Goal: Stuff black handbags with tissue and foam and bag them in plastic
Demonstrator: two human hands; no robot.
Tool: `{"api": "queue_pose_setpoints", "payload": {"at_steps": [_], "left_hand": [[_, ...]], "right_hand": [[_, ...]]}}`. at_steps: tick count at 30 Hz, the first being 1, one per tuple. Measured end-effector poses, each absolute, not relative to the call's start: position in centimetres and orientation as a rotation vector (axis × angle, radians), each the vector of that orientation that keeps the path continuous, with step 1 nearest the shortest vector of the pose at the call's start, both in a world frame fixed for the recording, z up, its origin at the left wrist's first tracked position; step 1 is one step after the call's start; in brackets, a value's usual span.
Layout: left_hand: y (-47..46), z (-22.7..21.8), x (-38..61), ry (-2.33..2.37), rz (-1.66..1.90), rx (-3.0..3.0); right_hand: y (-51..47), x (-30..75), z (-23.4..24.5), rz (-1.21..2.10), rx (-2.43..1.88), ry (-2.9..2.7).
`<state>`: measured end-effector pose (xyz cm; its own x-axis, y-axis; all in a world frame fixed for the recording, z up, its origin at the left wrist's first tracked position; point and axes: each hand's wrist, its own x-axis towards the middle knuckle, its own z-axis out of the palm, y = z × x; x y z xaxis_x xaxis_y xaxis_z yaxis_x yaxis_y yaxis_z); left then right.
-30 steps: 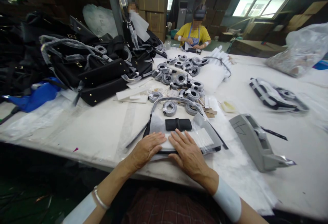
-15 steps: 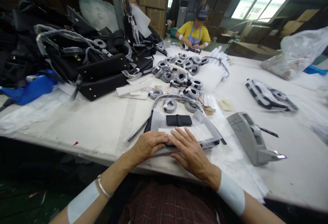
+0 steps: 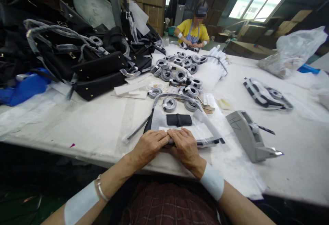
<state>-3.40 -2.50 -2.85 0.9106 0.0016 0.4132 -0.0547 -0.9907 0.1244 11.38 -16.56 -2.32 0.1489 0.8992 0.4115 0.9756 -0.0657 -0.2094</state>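
At the near table edge a black handbag lies flat, its plastic-wrapped handle arching away from me. Pale wrapping covers its upper face, with a small black folded leather piece on it. A white sheet lies across the bag's near part. My left hand is closed over the bag's near edge, fingers on top of the white sheet. Beside it, almost touching, my right hand grips the same edge with bent fingers. Both thumbs are mostly hidden under the hands.
Several wrapped strap coils lie beyond the bag. A grey tape dispenser stands to the right, near a wrapped black bundle. Black bags are piled at left. A co-worker in yellow sits across the table.
My right hand has drawn in toward the left, its spread fingers now bent over the bag's edge. My left hand has curled slightly more. The view has shifted a little.
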Motion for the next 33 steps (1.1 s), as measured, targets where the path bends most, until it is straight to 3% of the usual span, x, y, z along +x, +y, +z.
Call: {"api": "queue_pose_setpoints", "payload": {"at_steps": [5,9,20,33], "left_hand": [[-2.7,-4.0,-3.5,-0.030,0.892,2.895],[-3.8,-4.0,-4.1,-0.037,1.041,2.946],[-5.1,-3.4,-3.6,-0.062,0.984,3.436],[-2.8,-1.9,-2.2,-0.165,0.959,3.439]], "right_hand": [[-17.1,12.1,-1.7,-0.200,-1.976,-1.924],[-18.5,12.3,-2.4,-0.369,-1.991,-1.899],[-18.5,12.8,-2.9,-0.362,-1.991,-1.972],[-16.6,11.9,-2.5,-0.409,-2.122,-1.860]]}}
